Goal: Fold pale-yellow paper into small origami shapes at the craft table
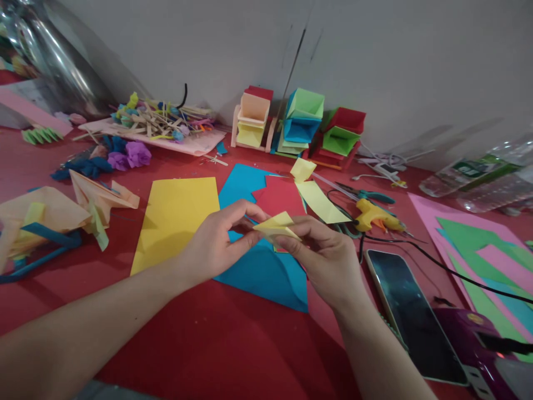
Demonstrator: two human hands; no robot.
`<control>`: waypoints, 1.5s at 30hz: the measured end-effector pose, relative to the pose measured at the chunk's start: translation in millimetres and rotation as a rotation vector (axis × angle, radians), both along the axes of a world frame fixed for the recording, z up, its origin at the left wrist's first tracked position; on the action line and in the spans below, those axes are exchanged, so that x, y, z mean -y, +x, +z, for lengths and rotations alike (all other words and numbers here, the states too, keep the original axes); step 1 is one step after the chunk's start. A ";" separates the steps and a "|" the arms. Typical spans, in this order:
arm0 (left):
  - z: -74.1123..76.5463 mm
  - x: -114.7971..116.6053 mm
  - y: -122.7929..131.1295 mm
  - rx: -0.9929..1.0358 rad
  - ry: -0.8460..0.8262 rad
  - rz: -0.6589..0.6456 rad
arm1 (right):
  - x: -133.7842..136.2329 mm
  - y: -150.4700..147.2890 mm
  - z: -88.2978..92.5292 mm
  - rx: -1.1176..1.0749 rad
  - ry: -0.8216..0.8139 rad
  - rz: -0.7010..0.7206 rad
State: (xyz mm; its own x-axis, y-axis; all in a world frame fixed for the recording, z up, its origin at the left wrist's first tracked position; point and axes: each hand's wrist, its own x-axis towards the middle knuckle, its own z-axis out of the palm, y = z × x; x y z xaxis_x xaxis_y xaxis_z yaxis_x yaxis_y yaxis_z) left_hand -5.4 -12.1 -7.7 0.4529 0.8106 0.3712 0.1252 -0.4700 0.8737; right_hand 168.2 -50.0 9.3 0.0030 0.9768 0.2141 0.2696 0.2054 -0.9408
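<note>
A small folded piece of pale yellow paper (277, 225) is held up between both hands. My left hand (222, 236) pinches its left corner between thumb and fingers. On the other side my right hand (327, 253) grips it with thumb and forefinger. Beneath the hands lie a blue sheet (266, 272) and a red sheet (281, 194). To the left is a yellow sheet (177, 216). Just beyond my right hand, a pale yellow strip (322, 201) and a small pale yellow piece (302, 169) rest on the table.
Folded paper boxes (302, 119) stand by the wall. A yellow glue gun (377, 216), pliers (375, 195) and a black cord lie right of my hands, near a phone (410, 311). Coloured sheets (478, 239) and bottles (470, 172) are far right; crepe paper (133, 155) and sticks are left.
</note>
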 end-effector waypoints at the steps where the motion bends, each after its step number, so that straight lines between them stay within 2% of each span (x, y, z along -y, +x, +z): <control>1: -0.2 -0.1 -0.2 0.001 -0.004 -0.002 | -0.1 0.2 0.2 0.012 0.005 0.003; 4: -0.1 0.4 -0.8 0.038 0.004 0.007 | -1.3 1.4 -1.7 0.004 0.006 -0.016; 6: 0.1 0.5 -1.4 0.058 0.087 0.019 | -2.1 2.4 -4.0 -0.023 0.002 -0.032; 9: 0.5 -1.0 -2.5 -0.009 0.238 -0.004 | -2.4 3.1 -6.0 -0.051 0.000 -0.004; 12: 2.2 -3.1 -3.5 -0.094 0.256 -0.001 | -1.8 3.1 -5.4 -0.066 -0.009 0.024; 19: 4.7 -3.0 -2.0 -0.119 0.056 0.059 | -1.0 3.2 -3.9 -0.035 -0.014 -0.027; 24: 4.8 -2.7 -2.7 -0.106 -0.032 0.005 | -0.4 4.1 -1.5 0.018 -0.034 -0.035; 28: 6.0 -1.3 -3.7 -0.080 -0.079 0.019 | -1.6 3.5 -1.7 -0.003 -0.105 -0.037; 33: 8.1 1.5 -2.2 -0.078 -0.083 0.042 | -2.6 1.5 -3.2 -0.130 -0.236 -0.035; 36: 8.4 0.4 -1.0 -0.036 -0.203 0.024 | -2.2 0.1 -3.6 -0.155 -0.283 -0.051; 41: 4.6 -4.2 0.5 -0.055 -0.445 -0.124 | -1.5 -3.9 -4.6 -0.138 -0.325 -0.030; 45: 2.7 -4.6 0.9 -0.046 -0.525 -0.086 | -2.5 -4.0 -7.4 -0.206 -0.247 -0.071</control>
State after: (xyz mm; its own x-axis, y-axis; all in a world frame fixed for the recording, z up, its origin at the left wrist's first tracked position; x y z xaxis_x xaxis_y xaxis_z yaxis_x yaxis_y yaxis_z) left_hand -4.5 -7.5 -5.0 0.5322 0.8411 -0.0965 0.1493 0.0189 0.9886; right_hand 164.3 -47.5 1.9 0.0916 0.9949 -0.0414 0.0740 -0.0482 -0.9961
